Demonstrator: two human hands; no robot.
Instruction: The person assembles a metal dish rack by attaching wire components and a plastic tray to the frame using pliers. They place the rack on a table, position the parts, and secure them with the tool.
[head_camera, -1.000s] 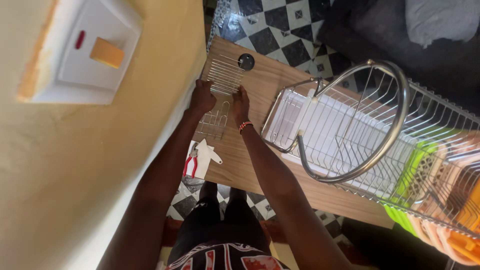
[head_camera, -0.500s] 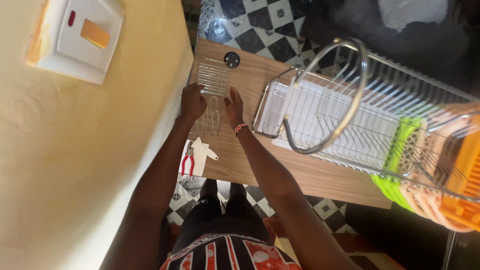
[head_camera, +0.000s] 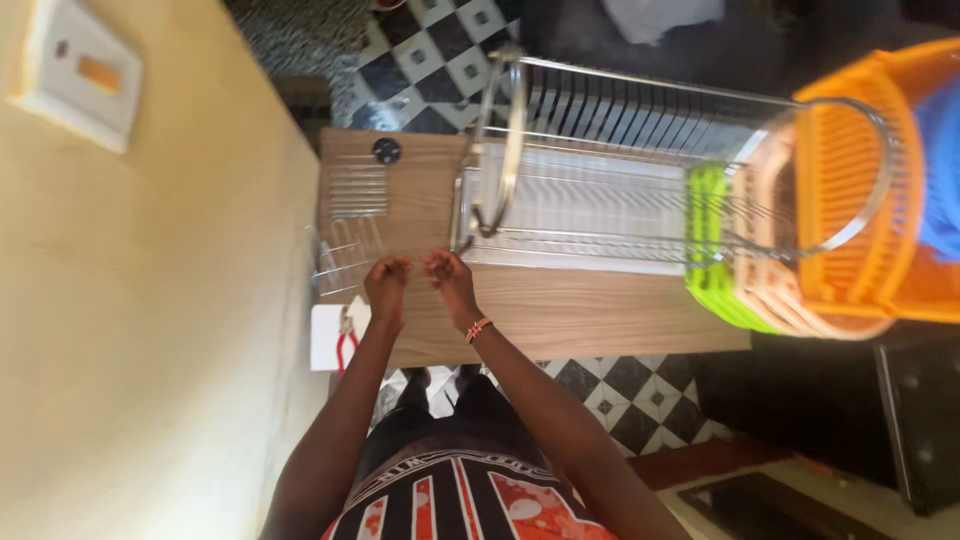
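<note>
- Over a wooden worktop (head_camera: 560, 310), the person's left hand (head_camera: 386, 283) and right hand (head_camera: 446, 275) hover close together with curled fingers; whether either grip holds anything cannot be told.
- Nearest the left hand, a small wire rack piece (head_camera: 343, 255), thin chrome rods bent in loops, rests at the worktop's wall-side edge.
- Beyond it lies a flat wire grid (head_camera: 358, 186), beside a black round cap (head_camera: 386, 151).
- Red-handled pliers (head_camera: 346, 345) lie on white paper (head_camera: 326, 338).
- A large chrome dish rack (head_camera: 600, 190) stands just beside the right hand.
</note>
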